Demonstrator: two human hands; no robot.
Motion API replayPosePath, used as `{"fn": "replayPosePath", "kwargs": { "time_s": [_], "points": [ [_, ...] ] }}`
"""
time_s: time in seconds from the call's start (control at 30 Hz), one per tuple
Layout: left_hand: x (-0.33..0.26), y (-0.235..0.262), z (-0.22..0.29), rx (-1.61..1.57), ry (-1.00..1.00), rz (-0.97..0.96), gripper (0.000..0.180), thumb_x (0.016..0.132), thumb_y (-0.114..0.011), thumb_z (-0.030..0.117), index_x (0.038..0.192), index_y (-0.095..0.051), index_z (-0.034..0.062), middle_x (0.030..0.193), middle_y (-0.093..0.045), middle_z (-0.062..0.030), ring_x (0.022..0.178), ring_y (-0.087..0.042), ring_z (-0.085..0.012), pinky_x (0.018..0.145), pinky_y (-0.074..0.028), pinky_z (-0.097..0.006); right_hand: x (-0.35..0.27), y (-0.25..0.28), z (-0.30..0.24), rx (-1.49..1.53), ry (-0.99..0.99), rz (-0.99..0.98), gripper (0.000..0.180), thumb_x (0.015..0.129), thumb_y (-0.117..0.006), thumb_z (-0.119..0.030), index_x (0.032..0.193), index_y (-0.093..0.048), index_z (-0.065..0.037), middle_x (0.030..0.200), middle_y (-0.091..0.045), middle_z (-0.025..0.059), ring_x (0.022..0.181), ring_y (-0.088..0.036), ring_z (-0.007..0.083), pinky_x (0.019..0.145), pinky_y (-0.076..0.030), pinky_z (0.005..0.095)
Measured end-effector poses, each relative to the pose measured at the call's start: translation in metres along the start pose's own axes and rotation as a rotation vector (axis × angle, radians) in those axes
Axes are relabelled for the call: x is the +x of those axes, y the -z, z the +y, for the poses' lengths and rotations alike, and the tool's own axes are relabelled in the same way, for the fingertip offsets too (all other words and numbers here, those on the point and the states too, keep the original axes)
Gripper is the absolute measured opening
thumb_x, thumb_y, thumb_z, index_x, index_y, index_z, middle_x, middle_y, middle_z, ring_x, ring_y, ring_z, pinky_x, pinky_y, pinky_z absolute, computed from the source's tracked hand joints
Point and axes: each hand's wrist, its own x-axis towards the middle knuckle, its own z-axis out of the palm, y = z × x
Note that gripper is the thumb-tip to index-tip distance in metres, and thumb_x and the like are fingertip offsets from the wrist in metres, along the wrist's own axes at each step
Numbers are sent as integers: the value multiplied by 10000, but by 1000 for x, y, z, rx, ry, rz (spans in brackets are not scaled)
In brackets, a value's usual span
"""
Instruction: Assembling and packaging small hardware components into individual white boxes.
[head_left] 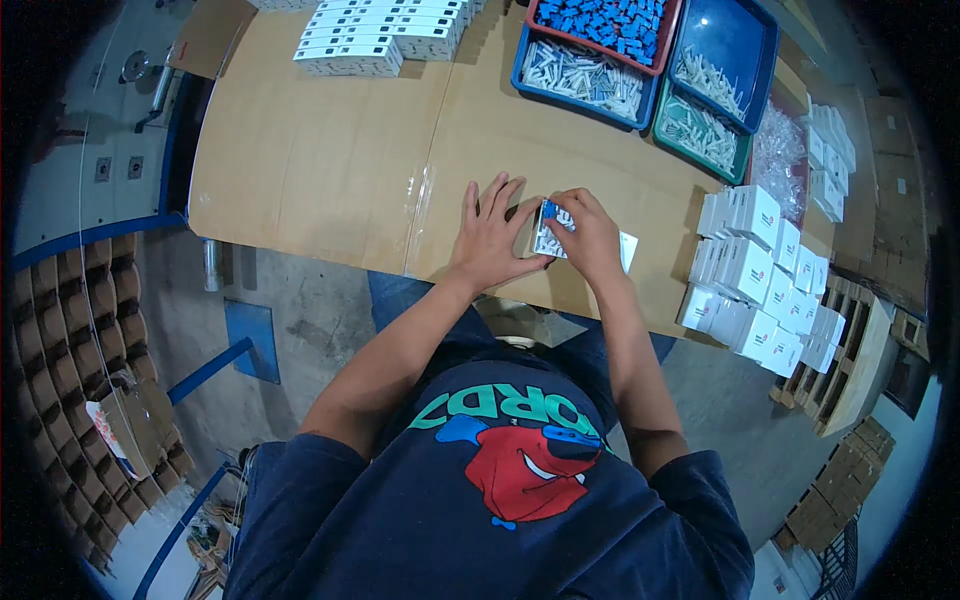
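A small open white box (pixel 541 243) lies near the table's front edge, with small white parts and a blue piece (pixel 549 210) inside. My left hand (pixel 492 238) rests flat at its left side, fingers spread, with thumb and index finger close against the box. From the right, my right hand (pixel 592 235) reaches over the box, its fingers bent and drawn together down at the contents. Whatever those fingertips pinch is hidden. A white flap or card (pixel 628 250) shows beside the right wrist.
Stacked trays stand at the back right: a red tray (pixel 655 62) of blue pieces, a blue tray (pixel 530 92) and a green tray (pixel 741 168) of white parts. White boxes (pixel 752 270) are piled on the right. More boxes (pixel 350 60) stand in rows at the back left of the cardboard-covered table (pixel 310 170).
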Motion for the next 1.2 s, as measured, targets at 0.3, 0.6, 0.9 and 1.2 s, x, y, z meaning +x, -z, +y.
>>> {"fn": "replayPosePath", "kwargs": {
  "time_s": [0.3,0.6,0.9,1.2],
  "points": [
    [0,2,1,-12,10,-4,891,768,-672,711,1474,-488,201,1574,-353,-135,1542,-194,-334,1221,-79,-666,7,1,-7,-90,-83,-53,295,794,-789,-154,1080,-738,-108,1074,-662,62,1045,-651,287,826,-547,438],
    [3,2,1,19,9,-7,917,764,-666,728,1485,-492,190,1579,-346,-147,1541,-191,-344,1216,-83,-674,27,-3,-20,-401,-163,-199,294,793,-783,-178,1084,-763,-144,1078,-683,55,1100,-657,270,845,-560,446],
    [-4,-1,2,28,-2,-11,958,752,-665,741,1517,-454,204,1595,-329,-149,1546,-184,-337,1217,-82,-665,-14,12,-11,72,-38,69,329,818,-773,-149,1126,-686,-72,1129,-646,114,1029,-664,343,853,-550,458],
    [4,4,6,42,28,12,923,736,-758,673,1505,-480,244,1562,-362,-137,1530,-212,-343,1222,-79,-649,-84,49,39,-212,-626,158,403,868,-778,-372,1057,-673,-32,1079,-652,123,971,-677,336,819,-549,448]
  ]
}}
